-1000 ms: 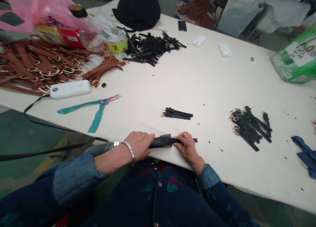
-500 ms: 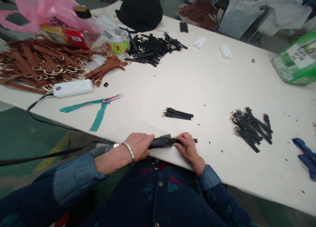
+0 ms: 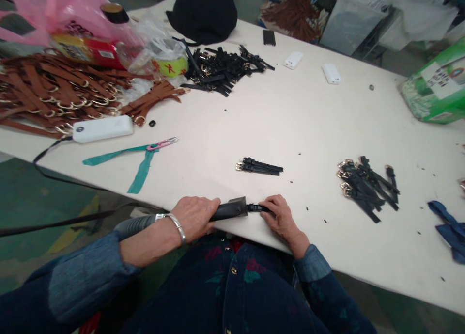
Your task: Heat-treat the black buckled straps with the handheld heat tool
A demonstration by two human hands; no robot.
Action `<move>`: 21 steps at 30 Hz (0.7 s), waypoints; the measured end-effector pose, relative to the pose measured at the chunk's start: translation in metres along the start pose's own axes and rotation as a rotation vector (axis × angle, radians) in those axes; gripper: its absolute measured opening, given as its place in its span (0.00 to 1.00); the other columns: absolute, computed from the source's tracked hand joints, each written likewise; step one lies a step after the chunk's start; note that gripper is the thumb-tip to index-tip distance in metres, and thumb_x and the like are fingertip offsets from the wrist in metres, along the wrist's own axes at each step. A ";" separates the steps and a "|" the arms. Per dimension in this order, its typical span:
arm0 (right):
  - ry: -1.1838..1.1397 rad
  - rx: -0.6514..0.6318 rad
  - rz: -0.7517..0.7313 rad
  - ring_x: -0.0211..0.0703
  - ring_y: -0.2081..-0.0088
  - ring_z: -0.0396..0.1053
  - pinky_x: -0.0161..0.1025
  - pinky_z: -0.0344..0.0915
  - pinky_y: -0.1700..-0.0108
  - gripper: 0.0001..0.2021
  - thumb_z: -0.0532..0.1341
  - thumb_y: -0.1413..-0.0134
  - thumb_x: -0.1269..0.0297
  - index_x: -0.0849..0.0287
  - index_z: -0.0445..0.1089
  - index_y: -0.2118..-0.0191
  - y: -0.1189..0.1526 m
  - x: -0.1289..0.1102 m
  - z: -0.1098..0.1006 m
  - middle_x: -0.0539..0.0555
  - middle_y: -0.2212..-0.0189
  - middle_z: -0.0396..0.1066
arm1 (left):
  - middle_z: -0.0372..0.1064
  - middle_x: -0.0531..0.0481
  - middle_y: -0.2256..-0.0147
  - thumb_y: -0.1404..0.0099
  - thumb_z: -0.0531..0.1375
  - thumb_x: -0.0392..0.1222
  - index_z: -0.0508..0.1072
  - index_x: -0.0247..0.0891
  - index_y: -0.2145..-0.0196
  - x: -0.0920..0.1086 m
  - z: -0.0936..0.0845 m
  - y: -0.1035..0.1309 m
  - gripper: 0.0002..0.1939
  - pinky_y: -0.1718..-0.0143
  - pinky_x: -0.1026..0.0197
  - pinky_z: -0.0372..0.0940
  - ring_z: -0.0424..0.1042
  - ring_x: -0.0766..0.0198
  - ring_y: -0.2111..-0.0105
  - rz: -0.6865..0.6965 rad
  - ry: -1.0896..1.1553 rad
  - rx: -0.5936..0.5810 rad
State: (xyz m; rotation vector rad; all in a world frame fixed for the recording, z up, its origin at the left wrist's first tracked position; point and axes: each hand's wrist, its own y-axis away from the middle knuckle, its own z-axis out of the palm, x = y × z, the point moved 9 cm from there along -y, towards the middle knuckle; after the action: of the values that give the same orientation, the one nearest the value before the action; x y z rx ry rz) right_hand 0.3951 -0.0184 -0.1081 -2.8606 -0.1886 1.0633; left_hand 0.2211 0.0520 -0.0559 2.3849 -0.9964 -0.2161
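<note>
My left hand (image 3: 193, 216) is wrapped round a black nozzle (image 3: 229, 211) on a grey ribbed hose (image 3: 138, 224), held low at the table's near edge. Its flared mouth points right. My right hand (image 3: 282, 218) pinches a short black buckle strap (image 3: 255, 208), whose left end lies just off that mouth; the strap's other end is hidden by my fingers. Beyond my hands lies a small bunch of black straps (image 3: 259, 166) with gold buckles. A larger loose group of black straps (image 3: 363, 183) rests to the right.
Brown straps (image 3: 54, 87) with gold rings pile up at the left, beside a white power bank (image 3: 103, 128). Thread snips (image 3: 160, 145) with green ribbon lie nearer. At the back are a black strap heap (image 3: 225, 67) and black cap (image 3: 205, 14); a green package (image 3: 436, 87) stands right.
The nozzle and my left hand have shifted slightly left. My right hand has moved a little right along the strap, and more of the strap's left end shows beside the nozzle mouth.
</note>
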 end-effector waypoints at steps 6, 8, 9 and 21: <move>-0.021 0.034 0.030 0.45 0.62 0.58 0.44 0.57 0.60 0.13 0.58 0.52 0.66 0.55 0.67 0.57 0.001 0.006 0.002 0.54 0.66 0.63 | 0.70 0.43 0.67 0.46 0.51 0.46 0.65 0.40 0.64 0.012 -0.003 -0.016 0.13 0.68 0.55 0.61 0.69 0.54 0.66 0.015 0.001 0.005; -0.023 0.042 0.032 0.45 0.62 0.58 0.43 0.58 0.60 0.13 0.58 0.52 0.65 0.55 0.67 0.57 0.002 0.007 0.001 0.54 0.67 0.63 | 0.70 0.43 0.67 0.45 0.50 0.46 0.65 0.40 0.64 0.006 0.001 -0.015 0.13 0.68 0.55 0.61 0.69 0.53 0.66 -0.010 0.007 0.001; -0.026 0.045 0.031 0.45 0.63 0.59 0.43 0.58 0.60 0.13 0.59 0.52 0.65 0.55 0.67 0.57 0.002 0.007 0.001 0.54 0.68 0.63 | 0.70 0.43 0.67 0.45 0.50 0.46 0.65 0.40 0.63 0.003 0.003 -0.013 0.13 0.69 0.55 0.61 0.69 0.53 0.66 -0.018 0.009 -0.005; -0.095 0.071 -0.003 0.44 0.62 0.60 0.44 0.60 0.59 0.13 0.59 0.54 0.66 0.56 0.66 0.59 0.003 0.006 -0.004 0.54 0.67 0.65 | 0.70 0.44 0.67 0.45 0.52 0.43 0.62 0.40 0.61 0.044 -0.022 0.000 0.12 0.67 0.55 0.61 0.70 0.55 0.67 0.041 -0.015 -0.002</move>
State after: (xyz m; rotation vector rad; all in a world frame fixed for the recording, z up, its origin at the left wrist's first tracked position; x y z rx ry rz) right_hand 0.4025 -0.0209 -0.1090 -2.7486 -0.1575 1.1810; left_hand 0.2599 0.0304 -0.0352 2.3615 -1.0510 -0.2203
